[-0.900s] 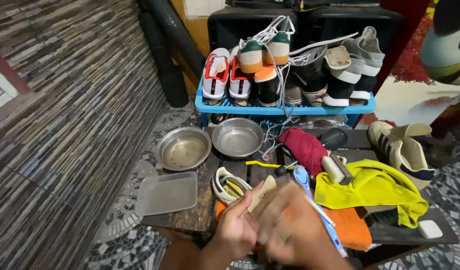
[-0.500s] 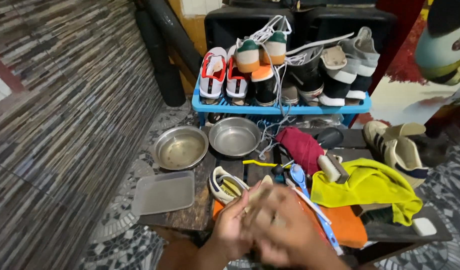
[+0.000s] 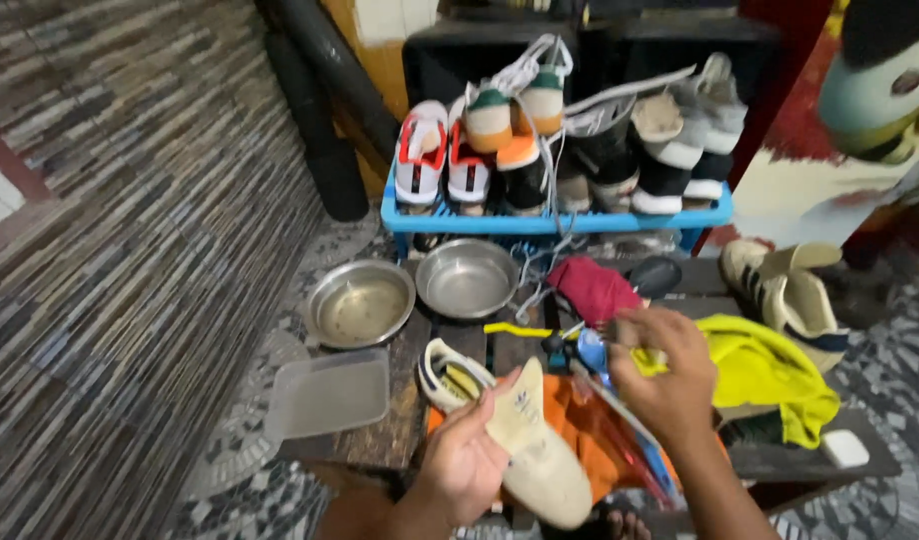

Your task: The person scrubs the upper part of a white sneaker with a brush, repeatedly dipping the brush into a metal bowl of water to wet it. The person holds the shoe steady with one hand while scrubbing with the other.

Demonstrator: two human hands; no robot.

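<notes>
My left hand point(image 3: 464, 465) is shut on a cream sneaker point(image 3: 541, 468), holding it sole-side toward me over an orange cloth point(image 3: 577, 420) on the dark wooden table point(image 3: 384, 435). My right hand point(image 3: 661, 375) hovers to the right with fingers curled down at the edge of a yellow cloth point(image 3: 771, 368), where a white brush lay earlier; the hand hides that spot. A blue-handled brush point(image 3: 591, 350) and a yellow toothbrush point(image 3: 514, 329) lie just left of my right hand. The blur hides whether the right hand grips anything.
Two metal bowls point(image 3: 361, 303) point(image 3: 467, 277) and a clear plastic tray point(image 3: 327, 393) sit at the left. A red cloth point(image 3: 591, 288) lies behind the brushes. A blue rack point(image 3: 539, 222) holds several shoes. Another sneaker point(image 3: 791, 295) and a white block point(image 3: 841, 448) are at the right.
My right hand has left the sneaker, where it was moving fast over it, and has gone right and forward to the yellow cloth's edge. The left hand still holds the sneaker.
</notes>
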